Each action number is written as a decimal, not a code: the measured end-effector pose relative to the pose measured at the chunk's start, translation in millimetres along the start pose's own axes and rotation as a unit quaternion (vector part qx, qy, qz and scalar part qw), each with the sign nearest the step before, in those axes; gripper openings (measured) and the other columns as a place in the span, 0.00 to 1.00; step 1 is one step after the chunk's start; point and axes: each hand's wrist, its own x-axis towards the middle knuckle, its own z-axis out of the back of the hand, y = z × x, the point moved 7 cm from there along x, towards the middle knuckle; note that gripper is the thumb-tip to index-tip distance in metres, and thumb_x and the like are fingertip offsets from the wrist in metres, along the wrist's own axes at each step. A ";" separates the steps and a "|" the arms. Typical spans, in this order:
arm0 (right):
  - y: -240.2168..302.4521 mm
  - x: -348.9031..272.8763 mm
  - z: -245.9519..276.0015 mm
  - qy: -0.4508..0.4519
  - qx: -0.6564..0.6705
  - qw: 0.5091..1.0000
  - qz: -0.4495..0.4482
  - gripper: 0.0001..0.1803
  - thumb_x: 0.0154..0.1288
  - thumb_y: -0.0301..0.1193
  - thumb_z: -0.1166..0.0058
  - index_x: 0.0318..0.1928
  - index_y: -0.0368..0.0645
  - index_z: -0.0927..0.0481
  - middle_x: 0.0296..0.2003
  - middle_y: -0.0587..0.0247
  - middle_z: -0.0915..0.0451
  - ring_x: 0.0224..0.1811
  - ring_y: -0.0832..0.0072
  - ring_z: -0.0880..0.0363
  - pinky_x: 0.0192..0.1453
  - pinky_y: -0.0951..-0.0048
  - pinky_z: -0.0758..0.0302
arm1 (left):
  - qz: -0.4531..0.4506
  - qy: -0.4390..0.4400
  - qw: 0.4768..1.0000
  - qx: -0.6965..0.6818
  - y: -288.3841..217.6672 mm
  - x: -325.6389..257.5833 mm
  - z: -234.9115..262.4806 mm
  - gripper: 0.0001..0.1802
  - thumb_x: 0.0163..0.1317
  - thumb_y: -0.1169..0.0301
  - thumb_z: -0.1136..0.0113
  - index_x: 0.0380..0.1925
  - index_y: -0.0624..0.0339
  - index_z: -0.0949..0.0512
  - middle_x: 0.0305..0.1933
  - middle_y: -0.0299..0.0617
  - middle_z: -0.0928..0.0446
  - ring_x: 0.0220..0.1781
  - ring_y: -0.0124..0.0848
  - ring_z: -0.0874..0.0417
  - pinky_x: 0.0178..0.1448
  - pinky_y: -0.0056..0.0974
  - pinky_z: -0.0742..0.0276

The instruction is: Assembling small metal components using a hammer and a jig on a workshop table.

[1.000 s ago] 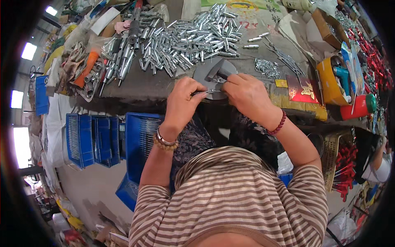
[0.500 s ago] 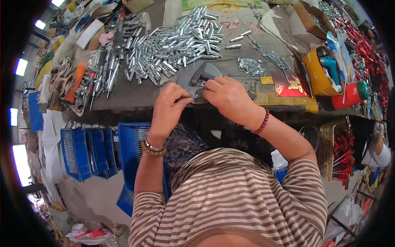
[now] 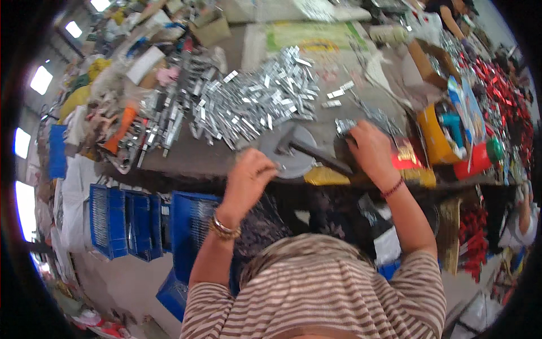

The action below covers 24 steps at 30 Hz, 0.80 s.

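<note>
My left hand [image 3: 249, 177] is closed in a pinch at the near left edge of a round grey metal plate [image 3: 305, 135]. A small shiny metal piece [image 3: 280, 166] shows at its fingertips, too blurred to name more exactly. Across the plate lies a hammer [image 3: 323, 155], its head on the disc and its dark handle pointing right. My right hand [image 3: 372, 151] is over the near right side of a small pile of tiny metal parts [image 3: 343, 125], fingers bent and thumb apart. Motion blurs its fingertips.
A large heap of silvery metal tubes [image 3: 265, 93] covers the middle of the bench. Tools, including an orange-handled one [image 3: 121, 131], crowd the left. At right stand a yellow container [image 3: 437, 135] and a red jar [image 3: 474, 165]. Blue bins [image 3: 108, 220] sit below the bench.
My right hand has left the plate and moved right to the small parts pile, uncovering the hammer handle. My left hand stays pinched near the plate. The whole view has shifted.
</note>
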 end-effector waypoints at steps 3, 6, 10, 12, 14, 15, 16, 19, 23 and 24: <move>0.4 -5.1 -4.4 0.015 -0.008 0.999 0.038 0.07 0.57 0.26 0.35 0.36 0.45 0.20 0.39 0.58 0.23 0.44 0.56 0.19 0.45 0.56 0.20 | -0.015 0.000 1.000 -0.007 -2.6 -3.0 -5.6 0.05 0.62 0.73 0.30 0.37 0.60 0.16 0.40 0.42 0.22 0.43 0.41 0.17 0.49 0.41 0.22; 5.6 -3.9 -5.0 0.023 -0.014 0.998 0.063 0.07 0.55 0.25 0.36 0.35 0.44 0.21 0.38 0.58 0.24 0.44 0.57 0.19 0.45 0.56 0.19 | 0.039 0.005 0.999 -0.004 -5.5 -7.6 -4.1 0.05 0.62 0.72 0.31 0.38 0.58 0.15 0.40 0.41 0.21 0.44 0.40 0.17 0.49 0.41 0.22; 5.3 1.7 0.7 0.003 0.003 0.999 0.038 0.07 0.56 0.23 0.38 0.34 0.42 0.22 0.39 0.56 0.23 0.44 0.55 0.19 0.45 0.55 0.20 | 0.017 -0.008 1.000 -0.004 -4.2 -5.6 -1.6 0.07 0.61 0.75 0.29 0.39 0.60 0.14 0.40 0.40 0.22 0.40 0.37 0.18 0.46 0.37 0.23; 7.9 6.3 6.5 -0.004 0.038 0.999 0.017 0.07 0.56 0.22 0.39 0.35 0.42 0.22 0.38 0.55 0.23 0.43 0.54 0.19 0.45 0.54 0.20 | 0.009 -0.012 1.000 0.007 -4.1 -4.8 -1.3 0.07 0.61 0.74 0.29 0.39 0.59 0.14 0.41 0.39 0.22 0.40 0.37 0.18 0.46 0.37 0.23; 13.4 9.4 12.4 -0.009 0.073 0.997 -0.008 0.07 0.57 0.22 0.39 0.36 0.41 0.22 0.38 0.54 0.22 0.43 0.53 0.19 0.45 0.54 0.20 | 0.009 -0.013 1.000 0.014 -4.1 -3.3 -0.6 0.07 0.62 0.74 0.30 0.39 0.58 0.14 0.40 0.39 0.21 0.40 0.36 0.18 0.46 0.37 0.23; 26.1 11.3 13.6 -0.002 0.113 0.993 0.017 0.07 0.58 0.21 0.40 0.38 0.41 0.21 0.38 0.53 0.22 0.43 0.52 0.19 0.45 0.53 0.20 | 0.009 -0.014 1.000 0.014 -3.1 -3.3 0.0 0.07 0.62 0.74 0.30 0.39 0.58 0.14 0.40 0.39 0.21 0.40 0.36 0.18 0.46 0.37 0.23; 40.6 13.1 13.0 0.005 0.153 0.987 0.043 0.08 0.58 0.21 0.41 0.39 0.41 0.21 0.38 0.53 0.21 0.43 0.51 0.18 0.46 0.53 0.21 | 0.007 -0.013 1.000 0.013 -2.0 -3.7 0.3 0.07 0.61 0.73 0.30 0.40 0.58 0.14 0.40 0.39 0.21 0.40 0.37 0.17 0.46 0.38 0.23; 94.0 15.4 4.9 0.038 0.189 0.978 0.084 0.13 0.60 0.20 0.43 0.46 0.43 0.19 0.38 0.54 0.20 0.44 0.52 0.18 0.46 0.52 0.21 | 0.000 -0.012 1.000 0.018 -5.5 -1.5 -0.2 0.06 0.62 0.73 0.31 0.39 0.57 0.14 0.41 0.40 0.21 0.42 0.40 0.17 0.47 0.41 0.22; 140.6 17.4 -9.7 0.016 0.245 0.960 0.137 0.16 0.61 0.21 0.42 0.51 0.43 0.22 0.38 0.55 0.20 0.44 0.53 0.18 0.46 0.53 0.21 | -0.009 -0.027 0.999 0.041 -1.3 -3.5 -0.8 0.06 0.60 0.77 0.35 0.37 0.58 0.16 0.40 0.42 0.21 0.44 0.45 0.16 0.49 0.46 0.21; 144.9 18.1 -11.1 0.014 0.264 0.955 0.134 0.17 0.62 0.21 0.42 0.52 0.43 0.23 0.38 0.55 0.19 0.44 0.53 0.18 0.46 0.53 0.21 | -0.007 -0.030 0.999 0.043 -1.2 -4.0 -0.8 0.06 0.60 0.77 0.35 0.37 0.58 0.16 0.40 0.42 0.21 0.44 0.45 0.16 0.49 0.46 0.21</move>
